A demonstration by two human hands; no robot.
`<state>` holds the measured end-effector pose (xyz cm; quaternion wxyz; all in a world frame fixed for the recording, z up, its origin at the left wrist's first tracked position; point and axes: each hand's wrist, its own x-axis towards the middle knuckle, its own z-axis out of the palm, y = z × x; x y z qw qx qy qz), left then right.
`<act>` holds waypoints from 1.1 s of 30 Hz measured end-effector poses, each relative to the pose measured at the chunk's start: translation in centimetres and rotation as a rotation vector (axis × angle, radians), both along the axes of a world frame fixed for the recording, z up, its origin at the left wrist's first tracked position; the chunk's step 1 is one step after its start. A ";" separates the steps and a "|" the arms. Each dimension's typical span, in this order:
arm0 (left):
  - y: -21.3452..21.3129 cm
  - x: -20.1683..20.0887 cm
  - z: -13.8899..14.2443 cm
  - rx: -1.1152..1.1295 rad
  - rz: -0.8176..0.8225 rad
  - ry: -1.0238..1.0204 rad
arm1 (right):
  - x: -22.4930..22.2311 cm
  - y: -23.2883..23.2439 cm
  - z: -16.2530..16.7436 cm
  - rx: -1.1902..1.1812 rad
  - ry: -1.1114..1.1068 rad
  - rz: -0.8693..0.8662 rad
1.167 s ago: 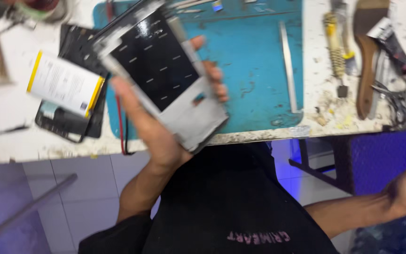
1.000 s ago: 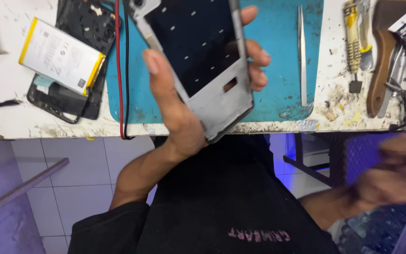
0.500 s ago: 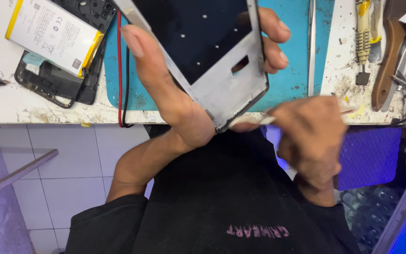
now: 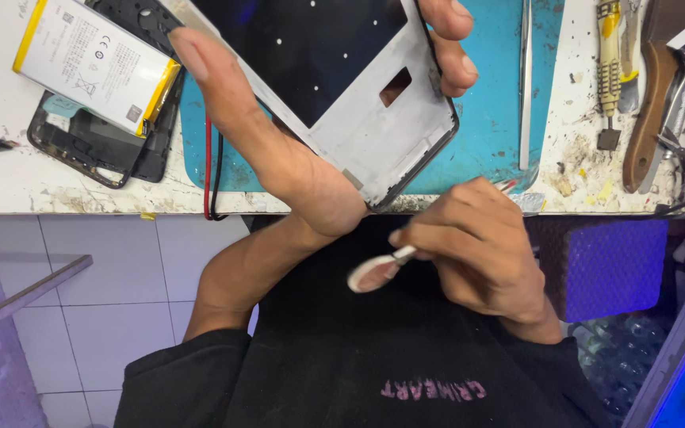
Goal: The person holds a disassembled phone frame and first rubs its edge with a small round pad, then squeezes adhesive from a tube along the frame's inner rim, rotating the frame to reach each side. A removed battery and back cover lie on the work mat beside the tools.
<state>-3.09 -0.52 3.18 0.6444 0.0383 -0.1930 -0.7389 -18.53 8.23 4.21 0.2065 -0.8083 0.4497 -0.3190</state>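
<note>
We have the phone frame (image 4: 342, 87) gripped in our left hand (image 4: 279, 150), thumb pressed along its left rail and fingers curled over its right edge, so the grey inner plate with its small rectangular cut-out faces up at us. The frame hangs tilted above the teal mat (image 4: 485, 111) on the bench (image 4: 81, 194), its lower corner reaching just past the bench's front edge. Our right hand (image 4: 481, 254) is closed around a thin tool with a flat, rounded white tip (image 4: 374, 275); it sits below and to the right of the frame's lower corner, apart from the frame, the tip pointing left towards our left wrist. We judge this to be the moment of bringing the tool up to the frame, with the frame already positioned and nothing yet touching it. The next move, as we read it, calls for a steady left grip and a careful lift of the tip to the frame's lower edge, kept shallow so the thin plate is not bent. To the left of the frame, on the bench, lie a white battery with a yellow edge (image 4: 93, 63) resting on a black back cover (image 4: 112, 147), and red and black wires (image 4: 212, 170) run down over the bench edge. To the right of the frame, tweezers (image 4: 525, 87) lie on the mat, and farther right lie a small yellow-handled tool (image 4: 610, 71) and a brown wooden handle (image 4: 652, 95).
</note>
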 end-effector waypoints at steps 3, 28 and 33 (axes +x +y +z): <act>0.2 1.0 -0.1 0.025 -0.071 -0.044 | -0.2 0.6 0.2 0.026 0.000 -0.284; -0.8 1.7 -1.1 0.082 -0.244 0.098 | -3.1 0.6 -1.5 -0.321 0.195 -0.482; -0.9 1.5 -1.0 0.092 -0.244 0.128 | -3.8 1.3 -1.8 -0.326 0.171 -0.342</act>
